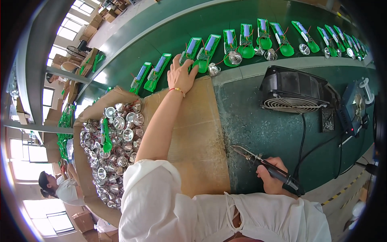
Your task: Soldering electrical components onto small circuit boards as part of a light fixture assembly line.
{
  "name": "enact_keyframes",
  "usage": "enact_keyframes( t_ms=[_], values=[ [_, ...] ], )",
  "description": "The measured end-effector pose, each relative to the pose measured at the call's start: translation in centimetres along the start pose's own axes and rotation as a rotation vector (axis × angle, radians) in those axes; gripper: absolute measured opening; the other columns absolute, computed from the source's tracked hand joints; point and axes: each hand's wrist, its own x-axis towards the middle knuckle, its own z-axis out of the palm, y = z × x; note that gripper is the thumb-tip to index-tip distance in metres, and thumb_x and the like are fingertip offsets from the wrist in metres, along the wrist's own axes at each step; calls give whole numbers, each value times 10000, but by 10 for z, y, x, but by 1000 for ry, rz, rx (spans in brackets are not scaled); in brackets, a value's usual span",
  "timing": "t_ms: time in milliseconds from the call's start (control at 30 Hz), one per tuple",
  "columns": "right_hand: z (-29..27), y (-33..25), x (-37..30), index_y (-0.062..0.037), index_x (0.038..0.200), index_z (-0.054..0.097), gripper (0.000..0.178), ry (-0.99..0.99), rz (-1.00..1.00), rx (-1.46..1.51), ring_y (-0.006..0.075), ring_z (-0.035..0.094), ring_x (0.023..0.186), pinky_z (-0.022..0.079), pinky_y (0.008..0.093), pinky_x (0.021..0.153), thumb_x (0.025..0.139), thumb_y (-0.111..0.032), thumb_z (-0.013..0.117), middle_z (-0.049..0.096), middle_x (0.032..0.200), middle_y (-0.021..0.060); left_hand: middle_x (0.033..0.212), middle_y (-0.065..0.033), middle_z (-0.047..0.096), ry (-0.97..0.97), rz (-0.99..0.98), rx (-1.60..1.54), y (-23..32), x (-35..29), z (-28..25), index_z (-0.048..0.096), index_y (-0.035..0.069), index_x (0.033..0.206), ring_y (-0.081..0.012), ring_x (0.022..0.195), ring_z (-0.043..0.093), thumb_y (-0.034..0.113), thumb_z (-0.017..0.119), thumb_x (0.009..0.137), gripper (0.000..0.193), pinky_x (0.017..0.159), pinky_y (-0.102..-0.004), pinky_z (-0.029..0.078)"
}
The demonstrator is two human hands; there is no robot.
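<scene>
My left hand [182,76] reaches far across the workbench, its fingers closing over the lower end of a green flashlight housing [192,46]. That housing has a blue-wrapped battery and thin wires inside; its lower end is hidden under the fingers. Close by on the right lies another green housing [209,47], with a silver reflector cup [214,69] beside its lower end. Low on the right, my right hand [274,175] grips a soldering iron [278,172] by its dark handle. The iron's tip points left, over the edge of the brown cardboard sheet [197,137].
Left of my arm, a cardboard box [90,117] holds many silver reflectors [121,161]. A black fan [296,88] stands on the right, near a soldering station [354,109] with cables. More green housings line the conveyor belt [161,38]. Other people sit at far left.
</scene>
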Motion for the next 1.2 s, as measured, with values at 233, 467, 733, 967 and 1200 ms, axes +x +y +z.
enact_keyframes(
  t_ms=[233, 467, 733, 967, 1200],
  values=[
    [3, -1, -2, -1, 841, 528, 155, 16, 8, 8, 74, 555, 582, 454, 216, 527, 764, -46, 654, 598, 683, 51, 1236, -113, 429, 44, -124, -70, 0, -30, -42, 629, 176, 920, -326, 1031, 508, 324, 538, 816, 203, 793, -424, 449],
    [7, -7, -1, 9, 860, 528, 148, 41, -10, -13, 79, 535, 544, 443, 213, 509, 797, -85, 622, 580, 660, 61, 1209, -143, 444, 64, -136, 33, 28, -205, -96, 619, 115, 799, -344, 976, 512, 199, 600, 761, 94, 777, -425, 437],
    [9, -4, 5, 3, 865, 516, 126, 91, -93, 148, 77, 468, 490, 355, 181, 454, 815, -94, 579, 534, 618, 56, 1296, -106, 414, 3, -80, 89, 74, -300, -112, 625, 88, 680, -336, 1238, 300, 216, 616, 705, 131, 957, -551, 217],
    [4, 5, -3, 1, 870, 529, 137, 94, -173, 115, 79, 479, 497, 370, 183, 456, 811, -98, 603, 553, 637, 57, 1028, -92, 547, 319, -258, 134, 3, -324, -166, 564, 103, 927, -296, 988, 493, 150, 636, 700, 242, 843, -433, 354],
    [8, 1, -16, 9, 881, 531, 155, 77, -200, 59, 81, 494, 501, 378, 180, 455, 813, -108, 608, 564, 642, 67, 964, -75, 486, 202, -205, 258, 6, -318, -145, 535, 130, 1036, -275, 925, 473, 114, 663, 649, 408, 776, -399, 384]
  ],
)
